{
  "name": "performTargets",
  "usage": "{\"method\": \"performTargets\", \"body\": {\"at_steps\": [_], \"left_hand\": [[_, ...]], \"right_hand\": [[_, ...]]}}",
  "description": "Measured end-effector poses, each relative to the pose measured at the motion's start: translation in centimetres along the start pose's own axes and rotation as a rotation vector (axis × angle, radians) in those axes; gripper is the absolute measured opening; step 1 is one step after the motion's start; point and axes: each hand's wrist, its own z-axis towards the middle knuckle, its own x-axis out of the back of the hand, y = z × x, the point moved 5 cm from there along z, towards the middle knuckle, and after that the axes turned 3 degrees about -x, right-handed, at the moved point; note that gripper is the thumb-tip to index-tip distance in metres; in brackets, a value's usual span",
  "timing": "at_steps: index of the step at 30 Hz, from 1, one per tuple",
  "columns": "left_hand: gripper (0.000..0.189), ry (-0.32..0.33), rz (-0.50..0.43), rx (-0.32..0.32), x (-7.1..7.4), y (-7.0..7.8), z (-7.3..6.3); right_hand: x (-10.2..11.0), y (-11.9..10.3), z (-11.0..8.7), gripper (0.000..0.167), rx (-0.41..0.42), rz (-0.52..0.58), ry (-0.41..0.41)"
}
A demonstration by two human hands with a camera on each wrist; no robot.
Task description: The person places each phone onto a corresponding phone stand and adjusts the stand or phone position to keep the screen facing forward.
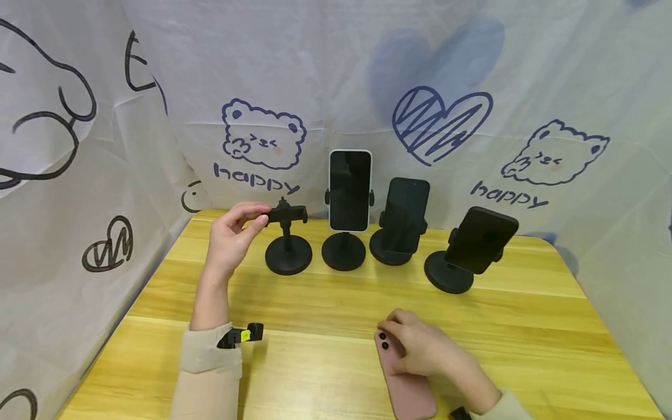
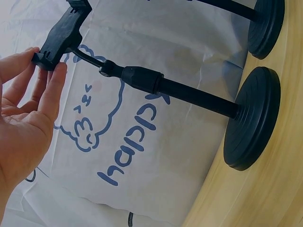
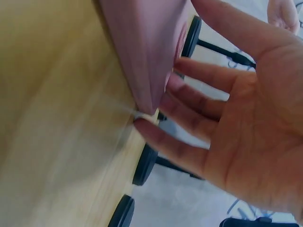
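At the left, my left hand (image 1: 231, 236) pinches the near end of the clamp (image 2: 60, 40) on a black phone stand (image 1: 289, 256) that bears no phone. Thumb and fingers meet that end from opposite sides, while the round base stands on the table. My right hand (image 1: 427, 347) is over the camera end of a pink phone (image 1: 412, 396), which lies back up near the table's front. Its thumb lies on the phone's back, and the fingers bend round the end, their tips at the edge in the right wrist view.
Along the back stand a white-framed phone (image 1: 350, 189), a dark phone (image 1: 406, 210) and a tilted dark phone (image 1: 480, 239), each in a black stand. A white cloth (image 1: 336, 76) with drawings hangs behind the wooden table (image 1: 304, 367).
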Motion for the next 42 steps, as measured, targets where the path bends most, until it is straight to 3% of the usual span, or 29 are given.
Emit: {"method": "performTargets", "body": {"at_steps": [6, 10, 15, 30, 42], "left_hand": [[0.022, -0.003, 0.003, 0.002, -0.1, 0.0, 0.0], [0.021, 0.001, 0.005, 0.007, -0.1, 0.0, 0.0], [0.022, 0.001, 0.009, 0.007, 0.0, 0.1, 0.0], [0.022, -0.002, 0.004, 0.004, 0.0, 0.1, 0.0], [0.021, 0.002, 0.001, 0.002, 0.0, 0.0, 0.0]], "right_hand": [[-0.3, 0.1, -0.5, 0.075, -0.218, -0.084, 0.022], [-0.5, -0.1, -0.5, 0.084, -0.282, -0.112, 0.031], [-0.9, -0.8, -0.1, 0.093, -0.282, -0.149, 0.041], [-1.3, -1.7, 0.7, 0.079, -0.238, -0.116, 0.077], [0.8, -3.3, 0.8, 0.084, -0.155, -0.126, 0.304]]}}
